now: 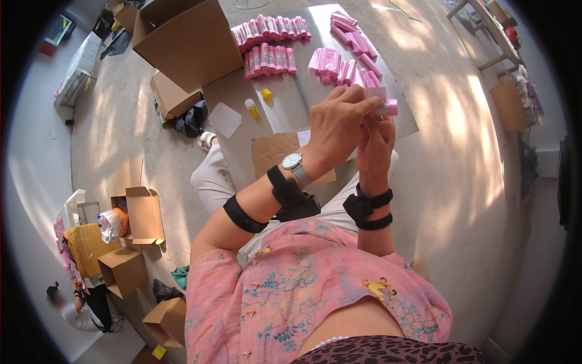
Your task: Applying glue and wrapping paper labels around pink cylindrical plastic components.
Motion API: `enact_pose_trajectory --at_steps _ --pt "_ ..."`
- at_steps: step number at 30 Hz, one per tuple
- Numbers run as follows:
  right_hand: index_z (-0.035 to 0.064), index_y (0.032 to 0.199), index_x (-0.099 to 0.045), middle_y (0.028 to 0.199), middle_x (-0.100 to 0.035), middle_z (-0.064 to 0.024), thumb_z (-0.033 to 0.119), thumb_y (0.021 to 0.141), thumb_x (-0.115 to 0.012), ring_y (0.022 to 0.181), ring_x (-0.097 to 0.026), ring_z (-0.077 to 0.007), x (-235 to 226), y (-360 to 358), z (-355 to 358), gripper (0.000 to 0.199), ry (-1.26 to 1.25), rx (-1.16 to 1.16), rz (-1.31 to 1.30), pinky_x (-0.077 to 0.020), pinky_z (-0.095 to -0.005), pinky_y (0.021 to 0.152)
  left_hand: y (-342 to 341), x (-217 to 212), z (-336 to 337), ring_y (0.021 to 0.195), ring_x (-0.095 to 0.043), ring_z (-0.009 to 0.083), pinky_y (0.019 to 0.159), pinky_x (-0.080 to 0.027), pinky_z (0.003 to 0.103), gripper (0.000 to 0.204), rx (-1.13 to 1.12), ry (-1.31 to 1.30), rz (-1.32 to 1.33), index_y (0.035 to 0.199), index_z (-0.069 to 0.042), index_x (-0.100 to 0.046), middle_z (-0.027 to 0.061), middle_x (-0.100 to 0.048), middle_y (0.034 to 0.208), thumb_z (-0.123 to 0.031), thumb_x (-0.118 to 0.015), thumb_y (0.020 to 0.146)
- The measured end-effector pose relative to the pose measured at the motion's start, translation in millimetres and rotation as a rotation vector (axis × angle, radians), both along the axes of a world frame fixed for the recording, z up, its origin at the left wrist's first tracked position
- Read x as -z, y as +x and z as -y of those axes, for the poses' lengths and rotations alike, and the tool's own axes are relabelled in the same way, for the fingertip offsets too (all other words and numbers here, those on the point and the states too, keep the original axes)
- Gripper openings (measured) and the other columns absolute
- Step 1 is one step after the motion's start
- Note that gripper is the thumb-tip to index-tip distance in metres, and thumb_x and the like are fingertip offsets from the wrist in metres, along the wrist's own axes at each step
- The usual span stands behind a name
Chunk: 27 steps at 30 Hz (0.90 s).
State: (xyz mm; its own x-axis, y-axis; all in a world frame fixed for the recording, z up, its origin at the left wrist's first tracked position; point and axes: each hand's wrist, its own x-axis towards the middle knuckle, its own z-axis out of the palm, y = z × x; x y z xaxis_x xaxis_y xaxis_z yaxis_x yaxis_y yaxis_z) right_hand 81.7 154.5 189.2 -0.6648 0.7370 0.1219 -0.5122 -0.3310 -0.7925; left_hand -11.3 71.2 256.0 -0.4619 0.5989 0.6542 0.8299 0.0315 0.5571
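Over the right side of the metal table, my right hand point(377, 142) grips a short pink roll point(391, 108) from below. My left hand point(337, 121), with a watch at its wrist, reaches across from the left. Its fingers pinch a pale paper label point(374, 93) against the roll; the fingertips are partly hidden. Just beyond both hands lies a loose pile of plain pink rolls point(324, 64). Farther left are neat rows of pink rolls with printed wrappers point(270, 60).
On the table point(285, 109) stand a small yellow-and-white bottle point(252, 109) and a yellow cap point(266, 94), near a white paper sheet point(225, 120). A cardboard piece point(273, 151) lies by my lap. A large open carton point(188, 45) is far left; another person point(82, 312) sits lower left.
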Motion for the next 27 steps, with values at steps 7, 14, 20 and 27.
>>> enact_pose_trajectory --at_steps 7,14,20,27 --pt "0.0022 0.132 -0.058 0.121 -0.067 -0.0054 0.006 0.105 -0.060 0.110 -0.067 -0.0138 1 -6 6 0.027 -0.001 0.045 -0.034 -0.0547 -0.0279 0.092 -4 3 2 0.086 -0.067 0.0222 0.068 -0.054 0.036 0.038 0.017 -0.032 0.004 0.108 -0.021 -0.080 -0.0016 -0.067 0.088 0.001 -0.069 0.080" --pt "0.0017 0.130 -0.059 0.120 -0.068 -0.0060 0.006 0.105 -0.060 0.110 -0.067 -0.0139 -1 -6 8 0.026 0.020 0.036 -0.016 -0.0553 -0.0269 0.093 -15 12 4 0.088 -0.067 0.0225 0.071 -0.055 0.037 0.031 0.062 -0.081 0.069 0.104 -0.023 -0.081 -0.0022 -0.066 0.090 -0.011 -0.076 0.077" --pt "0.0020 0.129 -0.059 0.118 -0.068 -0.0065 0.005 0.105 -0.059 0.110 -0.067 -0.0144 6 -6 4 0.024 0.026 0.013 -0.042 -0.0548 -0.0281 0.095 -19 11 2 0.086 -0.069 0.0241 0.071 -0.054 0.038 0.030 0.093 -0.122 0.141 0.104 -0.024 -0.082 0.0001 -0.067 0.089 -0.010 -0.075 0.078" --pt "0.0043 0.131 -0.058 0.119 -0.069 -0.0053 0.008 0.106 -0.060 0.111 -0.067 -0.0152 8 -5 0 0.026 0.028 0.001 0.027 -0.0528 -0.0355 0.103 -18 14 -1 0.082 -0.070 0.0257 0.068 -0.053 0.037 0.032 0.073 -0.138 0.234 0.107 -0.022 -0.082 0.0006 -0.070 0.094 -0.001 -0.069 0.086"
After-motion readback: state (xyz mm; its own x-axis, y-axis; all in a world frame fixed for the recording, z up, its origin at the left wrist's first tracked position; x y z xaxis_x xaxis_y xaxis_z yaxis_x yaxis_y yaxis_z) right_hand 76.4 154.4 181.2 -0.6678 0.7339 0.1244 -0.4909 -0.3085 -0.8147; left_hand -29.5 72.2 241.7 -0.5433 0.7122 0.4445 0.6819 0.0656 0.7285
